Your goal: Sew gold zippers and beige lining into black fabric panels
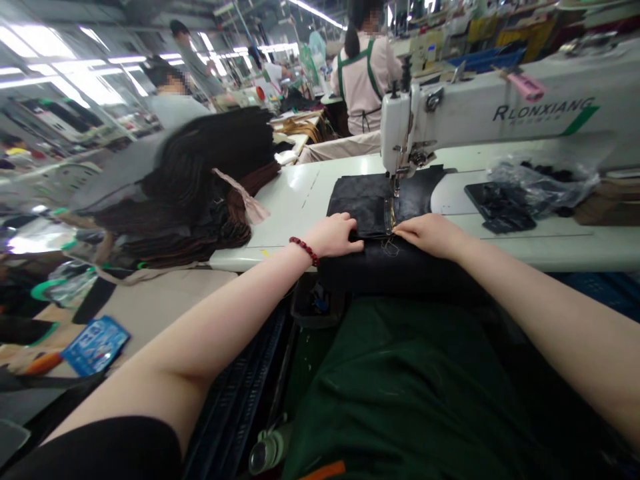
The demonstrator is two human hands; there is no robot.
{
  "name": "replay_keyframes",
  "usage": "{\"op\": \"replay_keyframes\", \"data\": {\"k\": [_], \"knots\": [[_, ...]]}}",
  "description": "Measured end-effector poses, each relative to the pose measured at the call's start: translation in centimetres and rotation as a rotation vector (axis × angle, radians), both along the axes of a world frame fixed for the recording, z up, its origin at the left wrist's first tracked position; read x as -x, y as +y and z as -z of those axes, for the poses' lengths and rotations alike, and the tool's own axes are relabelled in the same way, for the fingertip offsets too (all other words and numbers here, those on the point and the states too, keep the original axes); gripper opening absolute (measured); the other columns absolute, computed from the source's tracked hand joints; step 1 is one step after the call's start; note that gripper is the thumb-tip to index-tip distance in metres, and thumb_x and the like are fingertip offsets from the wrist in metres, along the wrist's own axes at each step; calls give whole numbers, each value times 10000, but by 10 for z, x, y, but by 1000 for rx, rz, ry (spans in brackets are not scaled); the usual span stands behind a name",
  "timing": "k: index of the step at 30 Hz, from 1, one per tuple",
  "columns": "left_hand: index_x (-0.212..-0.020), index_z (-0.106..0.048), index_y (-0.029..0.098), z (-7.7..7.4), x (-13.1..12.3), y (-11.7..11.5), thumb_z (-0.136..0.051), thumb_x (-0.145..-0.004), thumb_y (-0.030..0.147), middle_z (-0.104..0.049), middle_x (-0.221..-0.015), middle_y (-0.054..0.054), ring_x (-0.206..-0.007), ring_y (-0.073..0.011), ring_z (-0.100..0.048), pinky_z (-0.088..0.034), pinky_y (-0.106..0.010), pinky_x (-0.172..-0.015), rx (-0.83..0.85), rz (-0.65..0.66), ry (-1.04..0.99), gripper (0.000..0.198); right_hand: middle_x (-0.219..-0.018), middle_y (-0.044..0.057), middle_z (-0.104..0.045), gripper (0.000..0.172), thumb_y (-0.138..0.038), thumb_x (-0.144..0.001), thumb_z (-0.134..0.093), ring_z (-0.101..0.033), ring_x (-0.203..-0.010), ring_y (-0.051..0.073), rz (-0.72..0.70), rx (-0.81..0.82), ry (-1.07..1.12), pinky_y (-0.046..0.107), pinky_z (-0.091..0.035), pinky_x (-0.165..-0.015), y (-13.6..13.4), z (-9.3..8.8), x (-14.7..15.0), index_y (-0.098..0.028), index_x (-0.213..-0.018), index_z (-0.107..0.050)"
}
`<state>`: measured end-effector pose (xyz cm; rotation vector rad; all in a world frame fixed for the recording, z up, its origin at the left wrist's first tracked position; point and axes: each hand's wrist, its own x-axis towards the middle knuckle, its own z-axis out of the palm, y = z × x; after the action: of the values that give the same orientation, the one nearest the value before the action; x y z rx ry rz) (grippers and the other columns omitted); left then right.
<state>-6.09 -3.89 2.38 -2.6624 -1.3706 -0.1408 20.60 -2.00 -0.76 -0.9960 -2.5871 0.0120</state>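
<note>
1. Head view, left hand (337, 235): it lies at the near left corner of the black piece (357, 200), fingers bent and thumb set apart from them; whether it pinches the edge, I cannot tell. A red beaded bracelet (304, 252) circles the wrist.
2. Right hand (430, 235): its thumb and fingertips are closed together on the near edge of the black piece, just beside the end of a gold-coloured strip (393, 212) (too small to make out fully).
3. The black piece lies flat on the pale table (300, 213), between the hands and beyond them, partly under the sewing machine (400, 133), whose needle end stands just past the fingertips. Loose thread (390, 248) trails between the hands.
4. Well left of the left hand, a tall stack of dark cloth (200, 177) slumps in folds, with a pale strap (245, 197) hanging over it.
5. Right of the right hand sits a clear plastic bag (555, 183) with black bits in it.
6. Below both hands is a green apron (400, 387); far beyond them, a person (367, 87) faces away.
</note>
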Motion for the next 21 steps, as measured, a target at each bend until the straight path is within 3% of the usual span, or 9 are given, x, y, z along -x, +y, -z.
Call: {"op": "replay_keyframes", "data": {"k": [3,7,14,21], "knots": [[-999,-600,164,9,-35,-4,-544,-882,600,-603,-1025,-99,-983,-280,-585,-472,-387,-835,-90,-40,-46,455,-942,13,-762,285,-342,-936,-481,-695,-824,219,18,38,-3,311,-470,-668,5,-5,1,-246,-966,-748],[-1014,-572,182,22,-60,2,-537,-927,527,-592,-1033,-83,-985,-249,-568,-455,-343,-824,-134,-5,-69,357,-953,-12,-760,279,-328,-928,-483,-687,-823,198,33,79,15,293,-459,-674,7,-8,-2,-264,-982,-749],[-1076,-601,201,19,-42,11,-506,-973,398,-605,-1042,-86,-987,-245,-560,-423,-351,-844,-173,94,9,242,-944,-14,-761,288,-351,-945,-476,-688,-822,189,34,75,52,282,-466,-695,6,-7,-6,-257,-992,-745],[-1151,-617,225,16,-38,11,-375,-1015,264,-617,-1095,-112,-1074,-270,-534,-394,-402,-900,-164,207,91,280,-1107,48,-730,325,-314,-977,-426,-681,-976,212,-64,-14,8,308,-494,-818,0,7,-8,-213,-1112,-704]]}}
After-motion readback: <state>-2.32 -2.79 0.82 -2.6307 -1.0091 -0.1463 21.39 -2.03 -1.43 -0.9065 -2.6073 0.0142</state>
